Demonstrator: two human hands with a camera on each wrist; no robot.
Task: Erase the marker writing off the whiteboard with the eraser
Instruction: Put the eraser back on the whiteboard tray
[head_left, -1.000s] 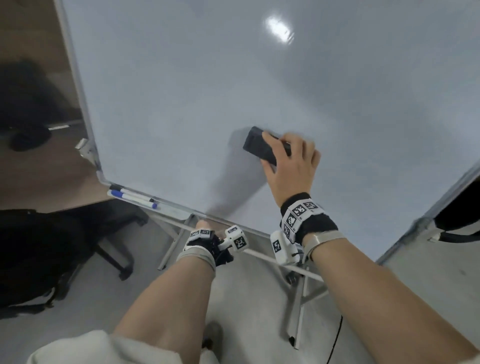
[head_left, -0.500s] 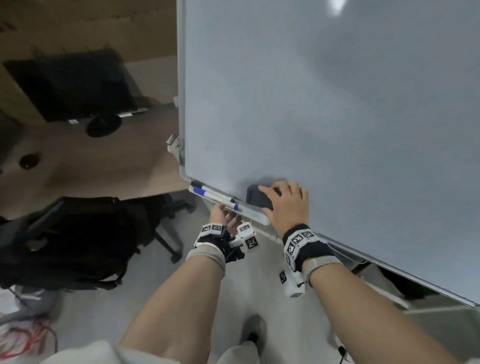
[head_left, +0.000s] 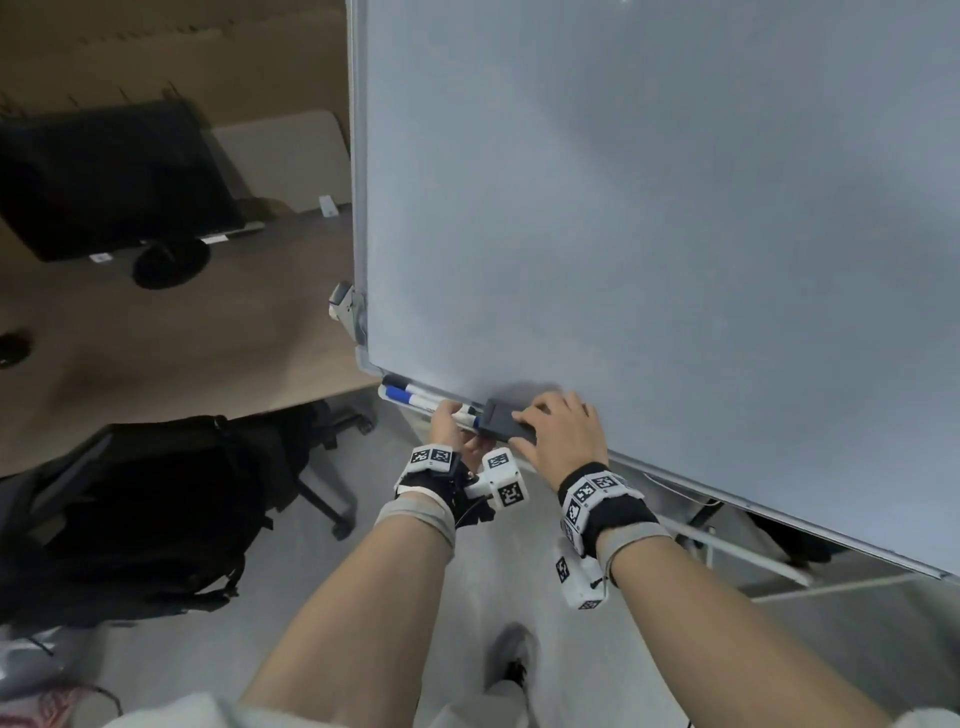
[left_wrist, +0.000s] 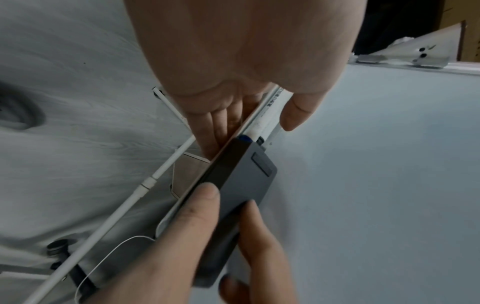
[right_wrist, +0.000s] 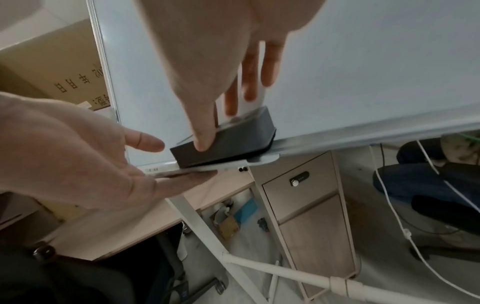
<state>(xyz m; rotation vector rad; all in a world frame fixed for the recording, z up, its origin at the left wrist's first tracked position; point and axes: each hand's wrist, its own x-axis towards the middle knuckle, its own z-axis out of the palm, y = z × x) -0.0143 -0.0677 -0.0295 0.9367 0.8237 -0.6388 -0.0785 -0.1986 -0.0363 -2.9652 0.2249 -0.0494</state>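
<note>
The whiteboard (head_left: 649, 218) shows no marker writing in any view. The dark grey eraser (head_left: 506, 423) sits on the marker tray (right_wrist: 262, 158) at the board's lower left edge. My right hand (head_left: 540, 421) grips it, thumb (right_wrist: 205, 133) on its near side and the other fingers over the far side (left_wrist: 257, 222). My left hand (head_left: 457, 423) is just left of the eraser (left_wrist: 239, 185). Its straight fingers (left_wrist: 215, 131) lie under the tray and its thumb (left_wrist: 298, 115) is stretched out above the markers (head_left: 415, 397).
A wooden desk (head_left: 156, 353) with a dark monitor (head_left: 104, 176) stands left of the board. A black office chair (head_left: 156, 499) is below it. The board's white stand legs (right_wrist: 207, 222), a drawer cabinet (right_wrist: 306, 201) and cables (right_wrist: 405, 232) lie under the board.
My right hand carried the eraser down and left from the middle of the board to the tray. My left hand rose to the tray. The view swung left.
</note>
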